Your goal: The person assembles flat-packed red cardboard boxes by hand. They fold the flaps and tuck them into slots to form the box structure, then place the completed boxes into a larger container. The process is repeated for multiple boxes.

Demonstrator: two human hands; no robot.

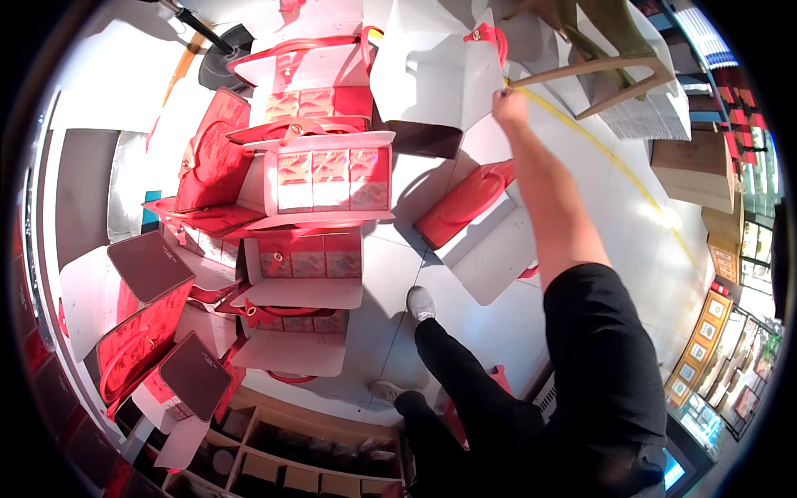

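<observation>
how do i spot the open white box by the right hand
Find the cluster of red boxes left of centre. From its upper end, go right toward the right hand; the white box lies between. Unlike neighbours showing packets, it shows bare white inside, with a dark brown panel below.

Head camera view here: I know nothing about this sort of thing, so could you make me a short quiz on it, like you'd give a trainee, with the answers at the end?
1. Which of these is nearest the person's right hand in the picture?
A) the wooden shelf unit
B) the white flap with a red handle
C) the black stand base
2. True or false: the person's left hand is in view.
3. What colour is the floor line that runs past the outstretched arm?

Key:
1. B
2. False; only the right hand shows.
3. Yellow.
</observation>
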